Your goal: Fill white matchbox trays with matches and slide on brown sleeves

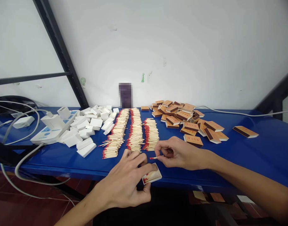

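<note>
Near the front edge of the blue table, my left hand (128, 180) grips a small white matchbox tray (158, 175), thumb below and fingers over its top. A few red-headed matches (147, 179) lie inside it, partly hidden by my index finger. Just right of the tray, my right hand (179, 153) pinches matches by their pale sticks, red heads pointing left; whether it is one or more I cannot tell. Beyond my hands run three long rows of matches: a left row (119, 131), a middle row (135, 128) and a shorter right row (151, 133).
White matchbox trays (87, 122) are heaped at the left beside a power strip (52, 131) with chargers and cables. Orange-brown matchbox sleeves (179, 114) pile up at the right, with one lone sleeve (246, 131) farther out. A black metal frame (61, 53) rises at the left.
</note>
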`<state>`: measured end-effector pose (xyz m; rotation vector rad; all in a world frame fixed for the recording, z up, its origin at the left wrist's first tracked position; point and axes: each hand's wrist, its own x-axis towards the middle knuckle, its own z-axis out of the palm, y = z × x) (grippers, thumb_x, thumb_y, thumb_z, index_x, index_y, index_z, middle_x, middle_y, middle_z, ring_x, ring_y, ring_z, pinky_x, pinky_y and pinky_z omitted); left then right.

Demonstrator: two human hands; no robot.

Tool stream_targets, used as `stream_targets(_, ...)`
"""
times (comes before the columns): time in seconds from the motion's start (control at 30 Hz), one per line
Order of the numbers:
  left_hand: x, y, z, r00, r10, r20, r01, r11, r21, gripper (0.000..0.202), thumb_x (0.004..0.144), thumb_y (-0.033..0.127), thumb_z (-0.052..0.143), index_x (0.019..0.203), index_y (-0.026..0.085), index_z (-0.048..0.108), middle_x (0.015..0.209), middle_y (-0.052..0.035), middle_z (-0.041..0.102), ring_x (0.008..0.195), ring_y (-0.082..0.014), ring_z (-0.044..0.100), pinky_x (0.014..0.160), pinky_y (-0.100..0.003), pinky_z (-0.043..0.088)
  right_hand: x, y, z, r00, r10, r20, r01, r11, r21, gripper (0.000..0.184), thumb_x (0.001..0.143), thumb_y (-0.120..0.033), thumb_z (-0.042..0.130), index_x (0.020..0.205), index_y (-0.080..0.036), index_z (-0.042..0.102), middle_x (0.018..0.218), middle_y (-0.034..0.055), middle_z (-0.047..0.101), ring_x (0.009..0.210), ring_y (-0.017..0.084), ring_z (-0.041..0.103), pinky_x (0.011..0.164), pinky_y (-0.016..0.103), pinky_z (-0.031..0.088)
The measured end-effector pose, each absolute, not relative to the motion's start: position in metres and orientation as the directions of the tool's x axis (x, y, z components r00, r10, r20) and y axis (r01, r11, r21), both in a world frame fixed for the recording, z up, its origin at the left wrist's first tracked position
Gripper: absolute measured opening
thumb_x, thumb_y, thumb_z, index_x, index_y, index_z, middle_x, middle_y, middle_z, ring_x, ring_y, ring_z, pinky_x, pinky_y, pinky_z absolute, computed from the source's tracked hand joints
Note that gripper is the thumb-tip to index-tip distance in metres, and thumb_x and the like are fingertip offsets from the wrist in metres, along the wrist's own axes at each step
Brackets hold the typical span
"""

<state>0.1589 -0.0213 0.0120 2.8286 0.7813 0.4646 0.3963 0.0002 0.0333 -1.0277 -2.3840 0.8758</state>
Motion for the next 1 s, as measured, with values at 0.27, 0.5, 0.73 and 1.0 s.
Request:
stream_targets(0.27,0.161,-0.021,0.014,0.827,0.527,0.197,0.473,-0.84,0.266,0.031,0.073,0.015,0.055,0.102,0.026,0.057,0.092,-0.0001,0.049,0.088,-0.0205,0.049,0.095,-0.044,0.031,0.396,0.001,0.033,-0.652,0.749,0.116,0.503,0.542,-0.673,0.003,0.082,-0.018,0.061,0.083,-0.019,0.058,0.055,-0.01,0.036,0.05,0.008,0.032,0.049,0.02,0.027)
stream_targets(0.5,0.16,-0.021,0.015,0.827,0.537,0.169,0.477,-0.827,0.297,0.036,0.073,0.016,0.055,0.106,0.028,0.056,0.091,0.0007,0.048,0.089,-0.0203,0.049,0.094,-0.043,0.031,0.398,0.001,0.037,-0.649,0.749,0.132,0.493,0.546,-0.677,0.005,0.085,-0.02,0.06,0.082,-0.019,0.058,0.055,-0.0101,0.035,0.049,0.007,0.031,0.048,0.02,0.026)
stream_targets(0.73,0.157,-0.022,0.006,0.781,0.527,0.335,0.452,-0.847,0.279,0.034,0.075,0.018,0.059,0.109,0.023,0.055,0.099,-0.0024,0.054,0.096,-0.0228,0.05,0.092,-0.043,0.031,0.4,0.0,0.037,-0.63,0.759,0.163,0.474,0.542,-0.694,0.008,0.087,-0.025,0.059,0.082,-0.018,0.059,0.054,-0.0106,0.033,0.048,0.007,0.028,0.046,0.02,0.027)
stream_targets(1.0,0.158,-0.021,-0.006,0.61,0.518,0.6,0.447,-0.85,0.28,0.022,0.086,0.017,0.062,0.105,0.02,0.051,0.101,-0.0035,0.061,0.092,-0.0205,0.054,0.082,-0.036,0.038,0.395,-0.008,0.035,-0.695,0.691,0.199,0.443,0.63,-0.638,0.004,0.081,-0.016,0.062,0.08,-0.019,0.059,0.053,-0.0115,0.031,0.047,0.006,0.027,0.046,0.019,0.026)
